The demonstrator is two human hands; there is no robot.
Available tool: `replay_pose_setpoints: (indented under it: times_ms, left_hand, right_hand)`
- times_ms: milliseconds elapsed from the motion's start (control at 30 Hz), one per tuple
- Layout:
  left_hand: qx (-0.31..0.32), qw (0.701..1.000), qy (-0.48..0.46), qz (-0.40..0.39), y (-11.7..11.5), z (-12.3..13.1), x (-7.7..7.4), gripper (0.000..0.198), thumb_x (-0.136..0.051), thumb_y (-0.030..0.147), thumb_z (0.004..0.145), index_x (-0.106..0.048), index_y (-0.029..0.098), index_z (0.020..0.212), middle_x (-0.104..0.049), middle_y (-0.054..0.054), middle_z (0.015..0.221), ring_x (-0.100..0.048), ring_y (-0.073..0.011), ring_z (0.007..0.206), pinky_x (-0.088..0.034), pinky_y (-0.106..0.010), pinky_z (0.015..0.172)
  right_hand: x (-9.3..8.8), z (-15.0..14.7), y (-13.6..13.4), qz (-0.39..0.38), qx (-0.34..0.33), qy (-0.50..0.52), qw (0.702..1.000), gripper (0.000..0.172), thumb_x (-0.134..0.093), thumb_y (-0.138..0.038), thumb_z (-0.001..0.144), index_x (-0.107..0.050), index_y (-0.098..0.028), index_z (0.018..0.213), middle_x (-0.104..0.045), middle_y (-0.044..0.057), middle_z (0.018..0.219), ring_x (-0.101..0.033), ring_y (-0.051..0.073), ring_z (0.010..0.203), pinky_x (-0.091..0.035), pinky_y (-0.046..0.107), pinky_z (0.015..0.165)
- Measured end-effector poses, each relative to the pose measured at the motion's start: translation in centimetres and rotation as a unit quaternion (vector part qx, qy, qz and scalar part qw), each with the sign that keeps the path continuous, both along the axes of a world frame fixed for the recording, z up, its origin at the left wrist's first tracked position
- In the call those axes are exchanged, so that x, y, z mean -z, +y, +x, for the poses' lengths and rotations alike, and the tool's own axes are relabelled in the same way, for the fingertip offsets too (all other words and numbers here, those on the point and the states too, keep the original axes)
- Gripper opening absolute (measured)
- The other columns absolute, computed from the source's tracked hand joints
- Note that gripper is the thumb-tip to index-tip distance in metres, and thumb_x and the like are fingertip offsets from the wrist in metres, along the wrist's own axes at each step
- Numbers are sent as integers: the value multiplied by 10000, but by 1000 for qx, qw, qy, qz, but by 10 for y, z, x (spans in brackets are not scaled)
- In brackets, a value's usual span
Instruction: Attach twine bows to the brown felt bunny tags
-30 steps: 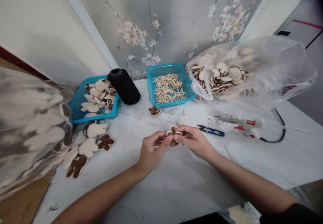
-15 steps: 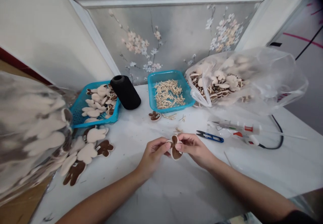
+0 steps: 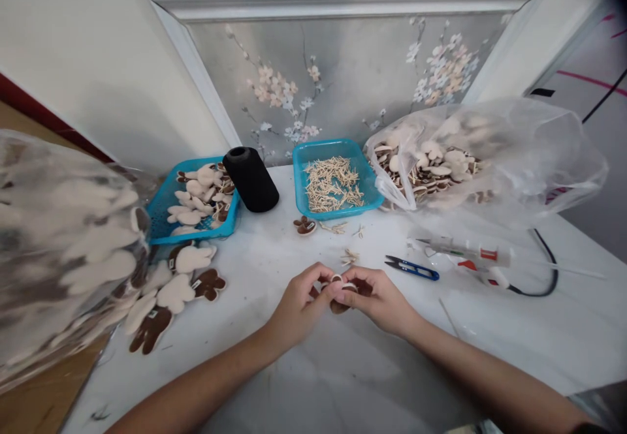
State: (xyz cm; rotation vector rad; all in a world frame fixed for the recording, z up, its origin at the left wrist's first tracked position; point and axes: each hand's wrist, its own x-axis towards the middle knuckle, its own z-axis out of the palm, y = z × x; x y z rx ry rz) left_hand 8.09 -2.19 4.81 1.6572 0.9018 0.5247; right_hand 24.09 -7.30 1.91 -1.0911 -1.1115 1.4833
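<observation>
Between my hands, over the white table, is a small brown and cream plush rabbit-shaped piece (image 3: 337, 306). My left hand (image 3: 304, 295) pinches it from the left, and my right hand (image 3: 376, 295) grips it from the right, with the thumbs close together. Fingers cover much of the piece. Just beyond my fingertips lies a little pile of short cream sticks or cords (image 3: 349, 256). Further off, a similar brown plush piece (image 3: 304, 226) rests on the table. Blue-handled thread snips (image 3: 412, 267) lie to the right of my right hand.
Several plush pieces (image 3: 176, 294) lie at left by a full plastic bag (image 3: 73, 245). Behind are a blue basket (image 3: 230, 226) of pieces, a black thread cone (image 3: 252, 183) and a blue tray (image 3: 337, 213) of cream bits. A glue gun (image 3: 482, 254) and another bag (image 3: 529, 153) occupy the right.
The plush piece has turned and tilted in my fingers, so less of its brown face shows. My hands have drawn closer together around it. The whole view has shifted slightly.
</observation>
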Motion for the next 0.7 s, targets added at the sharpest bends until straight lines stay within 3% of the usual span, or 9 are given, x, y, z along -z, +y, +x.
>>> replay_pose_setpoints:
  times_ms: [133,233,333,533,700]
  left_hand:
    - [-11,990,-80,-119,3,2,-3,208,-599,338,785,-592,146,705,-485,-16,865,-475,-117,751,-379,-213,624]
    - [-24,948,-149,-280,0,5,-2,207,-602,294,753,-575,133,625,-446,-6,713,-438,-112,673,-371,-231,640]
    - [-40,922,-171,-345,-4,8,-2,182,-597,276,728,-584,129,622,-463,-16,642,-455,-141,670,-378,-261,657]
    - [-87,956,-155,-232,-5,6,-1,200,-600,309,780,-573,142,674,-537,-10,696,-476,-131,706,-379,-247,693]
    - [-40,988,-110,-98,-5,0,10,206,-567,369,833,-574,169,881,-598,-20,839,-548,-149,796,-414,-258,739]
  right_hand:
    - [-3,2,0,12,-35,52,998,240,-688,-367,748,-589,-154,800,-657,21,672,-624,141,634,-486,271,625]
    - [-4,3,0,4,-64,78,995,219,-678,-345,763,-594,-146,792,-655,23,652,-627,137,621,-477,259,603]
    - [-4,4,0,3,-70,90,993,223,-693,-341,750,-595,-143,781,-655,23,643,-620,133,606,-464,252,586]
    - [0,4,3,2,-7,35,999,269,-713,-373,718,-612,-137,801,-659,29,639,-595,125,587,-442,242,554]
    - [8,2,4,3,39,16,999,294,-726,-379,697,-574,-169,833,-628,8,720,-594,127,645,-460,240,560]
